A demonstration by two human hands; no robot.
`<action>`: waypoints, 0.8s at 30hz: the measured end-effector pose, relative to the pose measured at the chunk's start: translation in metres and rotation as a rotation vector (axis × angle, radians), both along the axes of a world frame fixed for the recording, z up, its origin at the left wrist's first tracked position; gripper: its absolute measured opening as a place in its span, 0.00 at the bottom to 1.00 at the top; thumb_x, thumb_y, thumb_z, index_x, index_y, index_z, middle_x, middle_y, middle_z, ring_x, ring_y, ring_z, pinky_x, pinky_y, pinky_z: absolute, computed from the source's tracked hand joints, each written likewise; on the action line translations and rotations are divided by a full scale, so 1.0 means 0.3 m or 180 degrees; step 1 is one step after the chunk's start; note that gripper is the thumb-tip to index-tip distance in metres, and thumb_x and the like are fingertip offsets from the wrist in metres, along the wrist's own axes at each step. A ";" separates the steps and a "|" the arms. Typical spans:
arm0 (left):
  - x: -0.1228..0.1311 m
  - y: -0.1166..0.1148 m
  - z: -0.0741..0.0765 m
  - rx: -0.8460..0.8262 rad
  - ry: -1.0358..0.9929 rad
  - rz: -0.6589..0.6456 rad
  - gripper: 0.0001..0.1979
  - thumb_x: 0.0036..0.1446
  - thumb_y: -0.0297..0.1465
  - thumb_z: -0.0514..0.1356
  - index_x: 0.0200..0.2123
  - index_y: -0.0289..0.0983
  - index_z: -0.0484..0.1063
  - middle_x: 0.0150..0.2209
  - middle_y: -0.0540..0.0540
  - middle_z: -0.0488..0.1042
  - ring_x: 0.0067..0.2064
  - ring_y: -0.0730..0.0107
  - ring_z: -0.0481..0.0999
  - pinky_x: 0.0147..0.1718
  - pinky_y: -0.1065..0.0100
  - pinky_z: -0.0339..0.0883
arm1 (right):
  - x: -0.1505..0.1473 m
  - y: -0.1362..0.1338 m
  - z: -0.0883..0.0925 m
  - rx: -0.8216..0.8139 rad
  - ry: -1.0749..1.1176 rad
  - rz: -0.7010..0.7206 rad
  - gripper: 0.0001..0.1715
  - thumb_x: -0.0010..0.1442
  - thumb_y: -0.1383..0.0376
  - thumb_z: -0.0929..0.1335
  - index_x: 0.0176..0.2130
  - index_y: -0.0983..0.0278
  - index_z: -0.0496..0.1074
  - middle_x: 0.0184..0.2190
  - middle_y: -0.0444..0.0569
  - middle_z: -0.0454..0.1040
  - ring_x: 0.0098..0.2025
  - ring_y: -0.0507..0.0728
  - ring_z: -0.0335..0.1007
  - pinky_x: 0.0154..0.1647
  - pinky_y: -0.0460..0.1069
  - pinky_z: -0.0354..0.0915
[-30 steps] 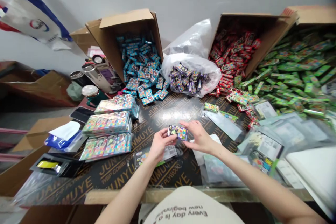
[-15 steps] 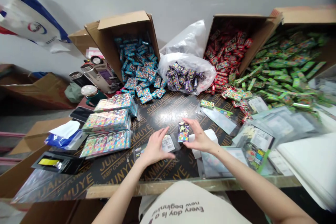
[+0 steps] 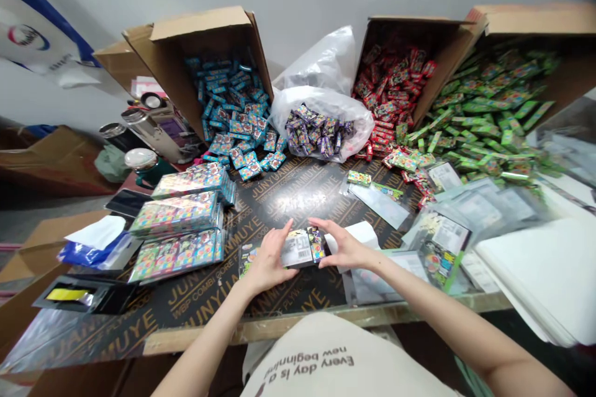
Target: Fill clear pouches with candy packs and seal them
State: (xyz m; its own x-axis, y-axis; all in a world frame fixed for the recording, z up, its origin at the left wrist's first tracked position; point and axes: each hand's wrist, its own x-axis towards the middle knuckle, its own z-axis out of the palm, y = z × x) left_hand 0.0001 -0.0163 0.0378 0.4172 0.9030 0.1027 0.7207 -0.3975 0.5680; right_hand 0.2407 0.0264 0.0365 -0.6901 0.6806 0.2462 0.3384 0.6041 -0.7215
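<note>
A small purple packet (image 3: 316, 244) sits at the right end of a clear plastic bag with a black-and-white barcode label (image 3: 297, 249). My right hand (image 3: 347, 249) pinches the purple packet between fingertips and thumb. Across the labelled bag reaches my left hand (image 3: 270, 262), fingers at its far edge and thumb at its near edge. The bag's green-and-black printed part (image 3: 246, 257) shows left of that hand; the palm hides its middle. Both hands rest low over the dark printed tabletop (image 3: 298, 198).
Purple packets (image 3: 316, 130) fill a plastic bag at the back, between cartons of blue packets (image 3: 246, 118) and red packets (image 3: 395, 87). Green packets (image 3: 493, 118) spill at right. Filled packs (image 3: 181, 217) are stacked left. Flat clear bags (image 3: 484, 211) and white sheets (image 3: 540, 285) lie right.
My right hand has brought the purple packet down and left against the labelled bag. My left hand has closed in around the bag's edges. The view has shifted slightly.
</note>
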 end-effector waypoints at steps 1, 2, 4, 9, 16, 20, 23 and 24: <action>0.000 0.003 0.000 -0.0002 -0.0059 0.0050 0.50 0.40 0.31 0.62 0.62 0.41 0.35 0.55 0.41 0.59 0.55 0.55 0.59 0.55 0.52 0.49 | -0.001 -0.001 -0.002 0.0024 0.0036 -0.0148 0.55 0.42 0.51 0.72 0.61 0.60 0.46 0.58 0.55 0.56 0.57 0.63 0.53 0.57 0.58 0.48; 0.001 0.006 -0.001 -0.0004 -0.0127 0.0131 0.49 0.40 0.31 0.62 0.62 0.41 0.35 0.54 0.41 0.60 0.54 0.56 0.60 0.55 0.53 0.50 | -0.004 -0.006 -0.002 0.0070 0.0058 -0.0354 0.55 0.41 0.50 0.72 0.60 0.60 0.46 0.57 0.56 0.57 0.58 0.63 0.52 0.57 0.59 0.46; 0.001 0.014 -0.005 -0.0003 -0.0248 0.0297 0.49 0.41 0.31 0.62 0.62 0.41 0.36 0.53 0.42 0.61 0.53 0.57 0.62 0.53 0.55 0.54 | -0.015 -0.027 0.003 0.0146 0.0041 -0.0681 0.53 0.44 0.50 0.71 0.61 0.60 0.46 0.54 0.55 0.62 0.57 0.62 0.54 0.58 0.60 0.41; 0.003 0.041 -0.044 0.0036 -0.0241 0.0406 0.49 0.41 0.33 0.62 0.62 0.41 0.36 0.51 0.43 0.63 0.50 0.57 0.65 0.51 0.55 0.57 | -0.015 -0.001 0.002 0.0289 -0.0220 -0.0511 0.40 0.55 0.53 0.65 0.61 0.57 0.44 0.54 0.52 0.63 0.54 0.58 0.59 0.58 0.59 0.39; -0.022 0.022 -0.154 0.0000 0.0262 0.0207 0.46 0.42 0.32 0.61 0.62 0.41 0.39 0.51 0.41 0.64 0.49 0.55 0.65 0.48 0.54 0.58 | 0.417 0.421 -0.027 0.0780 -0.1758 -0.3253 0.39 0.54 0.60 0.66 0.60 0.63 0.48 0.61 0.60 0.47 0.62 0.68 0.38 0.56 0.63 0.40; -0.037 -0.007 -0.202 0.0094 0.0361 0.0176 0.42 0.44 0.32 0.59 0.61 0.41 0.43 0.52 0.42 0.63 0.52 0.54 0.62 0.50 0.53 0.56 | 0.651 0.589 -0.022 0.0627 -0.2744 -0.3498 0.48 0.49 0.61 0.69 0.62 0.63 0.43 0.61 0.63 0.43 0.62 0.72 0.32 0.54 0.68 0.34; -0.044 -0.013 -0.220 0.0143 0.0385 0.0225 0.41 0.44 0.32 0.58 0.61 0.41 0.44 0.53 0.42 0.63 0.52 0.55 0.62 0.51 0.54 0.56 | 0.697 0.654 -0.032 0.0652 -0.2758 -0.3370 0.50 0.46 0.56 0.70 0.61 0.61 0.45 0.60 0.61 0.49 0.61 0.71 0.37 0.54 0.68 0.33; -0.045 -0.013 -0.224 0.0144 0.0393 0.0236 0.41 0.44 0.32 0.58 0.61 0.41 0.44 0.53 0.42 0.62 0.53 0.55 0.61 0.51 0.54 0.55 | 0.693 0.668 -0.040 0.0639 -0.2759 -0.3325 0.50 0.46 0.54 0.70 0.61 0.60 0.46 0.58 0.61 0.53 0.60 0.70 0.41 0.54 0.67 0.34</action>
State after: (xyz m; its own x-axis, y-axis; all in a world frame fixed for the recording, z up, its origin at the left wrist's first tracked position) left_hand -0.0135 -0.0202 -0.0293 0.3613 0.9275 0.0959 0.8124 -0.3636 0.4559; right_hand 0.4486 0.2270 0.0245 0.1349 0.9782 0.1578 0.9899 -0.1400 0.0211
